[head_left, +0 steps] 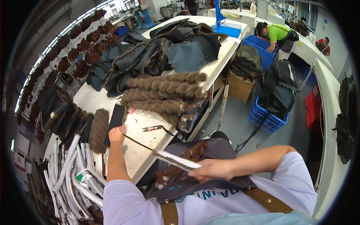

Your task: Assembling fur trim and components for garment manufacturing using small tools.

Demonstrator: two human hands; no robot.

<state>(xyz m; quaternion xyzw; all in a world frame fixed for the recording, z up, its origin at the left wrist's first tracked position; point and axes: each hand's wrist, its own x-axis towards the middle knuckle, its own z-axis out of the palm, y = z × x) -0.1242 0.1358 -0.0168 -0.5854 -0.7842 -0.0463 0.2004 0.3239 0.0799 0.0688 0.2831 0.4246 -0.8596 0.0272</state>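
A long narrow strip, dark brown along one edge and fluffy white on the other, is stretched between my hands. My right hand is closed round its wide white end, close to my apron. At the table's near edge, my left hand pinches the thin dark end. Just beyond the strip lies a pair of thread snips with a red mark, on the white table. Brown fur strips are piled farther back. Brown scraps rest on my lap.
Dark garment pieces heap over the far table. White rolled strips hang at the left. A blue basket with dark pieces and a cardboard box stand on the floor to the right. Another person bends over a blue bin.
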